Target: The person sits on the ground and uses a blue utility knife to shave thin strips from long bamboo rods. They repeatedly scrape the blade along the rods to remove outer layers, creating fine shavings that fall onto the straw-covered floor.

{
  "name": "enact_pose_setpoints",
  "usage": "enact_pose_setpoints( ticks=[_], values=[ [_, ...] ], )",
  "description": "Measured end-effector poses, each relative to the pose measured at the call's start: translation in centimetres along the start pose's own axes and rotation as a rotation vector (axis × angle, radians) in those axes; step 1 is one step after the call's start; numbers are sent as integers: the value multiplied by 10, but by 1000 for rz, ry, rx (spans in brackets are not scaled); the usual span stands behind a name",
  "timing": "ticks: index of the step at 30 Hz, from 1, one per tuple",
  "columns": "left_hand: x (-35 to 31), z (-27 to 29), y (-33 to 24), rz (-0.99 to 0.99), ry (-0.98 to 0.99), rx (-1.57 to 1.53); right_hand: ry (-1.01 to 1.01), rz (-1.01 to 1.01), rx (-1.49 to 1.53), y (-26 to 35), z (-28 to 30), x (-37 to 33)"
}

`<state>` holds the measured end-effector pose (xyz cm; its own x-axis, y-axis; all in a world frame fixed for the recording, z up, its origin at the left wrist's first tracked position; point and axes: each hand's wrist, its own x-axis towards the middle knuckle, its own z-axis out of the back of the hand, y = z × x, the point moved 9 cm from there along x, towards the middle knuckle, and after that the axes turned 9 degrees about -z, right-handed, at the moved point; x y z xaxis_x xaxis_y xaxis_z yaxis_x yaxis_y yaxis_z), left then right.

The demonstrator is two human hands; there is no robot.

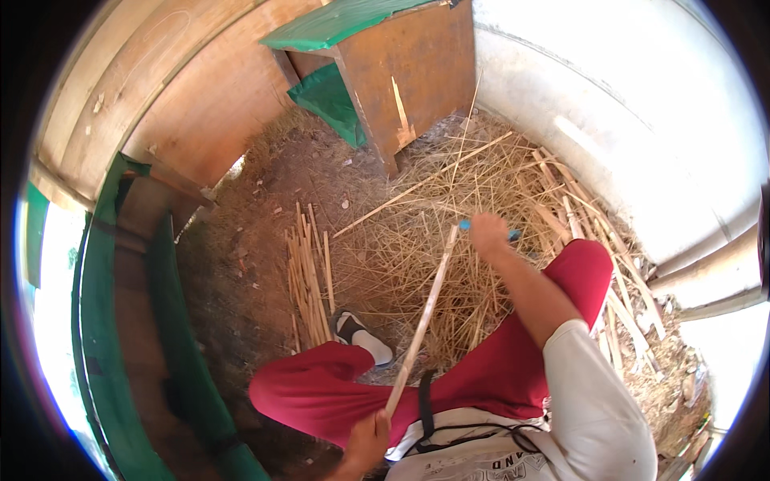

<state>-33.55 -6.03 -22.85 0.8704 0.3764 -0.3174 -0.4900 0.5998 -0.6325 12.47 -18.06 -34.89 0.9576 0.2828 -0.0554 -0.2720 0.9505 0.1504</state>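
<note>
My left hand (369, 441), low in the head view, is closed round the lower end of a long, pale wooden stick (423, 321). The stick slants up and away across my lap, its far end beside my right fist. My right hand (489, 236) is stretched forward and wrapped round a blue-handled tool (514, 235). Blue shows on both sides of the fist; the blade or working part cannot be made out. Whether the tool touches the stick's tip is unclear.
Thin shavings (433, 272) cover the ground before me. A bundle of slender sticks (306, 272) lies left, by my sandalled foot (361, 337). Longer strips (561, 192) are heaped along the right wall. A wooden cabinet (417, 72) with a green cover stands ahead; a green-edged bench (172, 321) is left.
</note>
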Motion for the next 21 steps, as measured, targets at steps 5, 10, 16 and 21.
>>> enact_pose_setpoints(
  ticks=[5, 10, 16, 21],
  values=[
    [-20, 29, 38, 324, -122, -395, -127, 35, 110, 25, 39, -6],
    [16, 25, 23, 302, -93, -644, -545, 269, 218, 74, 127, -61],
    [29, 8, 18, 260, -26, -676, -735, 382, 357, 67, 186, -100],
    [31, 2, 13, 250, -8, -680, -786, 424, 359, 65, 201, -111]
  ],
)
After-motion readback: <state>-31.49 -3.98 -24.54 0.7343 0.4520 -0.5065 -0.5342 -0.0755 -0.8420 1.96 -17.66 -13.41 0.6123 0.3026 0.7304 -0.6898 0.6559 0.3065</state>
